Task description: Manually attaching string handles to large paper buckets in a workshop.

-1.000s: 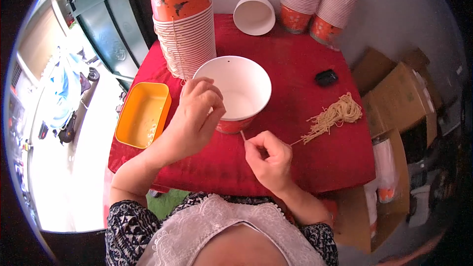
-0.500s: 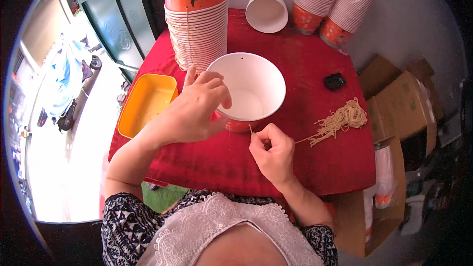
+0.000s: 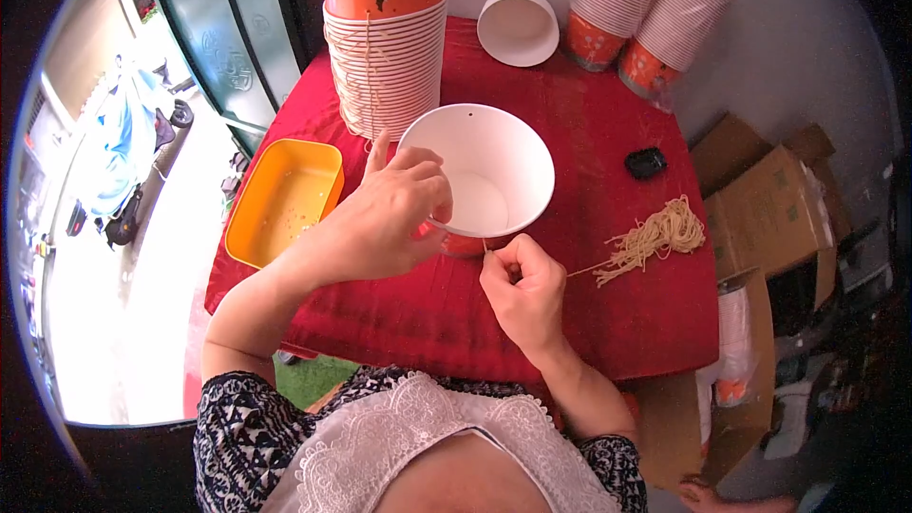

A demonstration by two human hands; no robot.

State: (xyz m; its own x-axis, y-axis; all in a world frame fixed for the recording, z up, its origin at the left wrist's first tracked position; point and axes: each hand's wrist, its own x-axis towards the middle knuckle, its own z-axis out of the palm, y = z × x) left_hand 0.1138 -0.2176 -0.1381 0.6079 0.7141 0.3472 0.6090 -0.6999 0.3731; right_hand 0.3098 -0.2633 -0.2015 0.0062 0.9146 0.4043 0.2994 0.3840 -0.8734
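Gripping the near rim of a white paper bucket (image 3: 480,171), the left hand (image 3: 385,218) clamps its fingers over the edge and steadies the bucket, which stands upright on the red-covered bench (image 3: 399,313), mouth up and empty inside as far as can be seen. The right hand (image 3: 521,287) sits just in front of the bucket, closed in a pinch on a thin pale string (image 3: 486,247) whose tip pokes up against the bucket's near wall; whether the string already passes through the wall there cannot be told. A small hole shows on the far wall just under the rim, with no string visible in it, so the stringing of this bucket looks only begun, with at least the far side left to do. To the right of the bucket, a loose bundle of the same strings (image 3: 651,239) lies on the cloth, so plenty of strings remain. Behind the bucket to the left rises a tall stack of orange-printed buckets (image 3: 385,47), some with string hanging down their sides. Behind it to the right lie a single bucket on its side (image 3: 518,27) and two more leaning stacks (image 3: 646,0). Left of the bucket sits a yellow tray (image 3: 285,199), and a small black object (image 3: 646,162) rests to its right.
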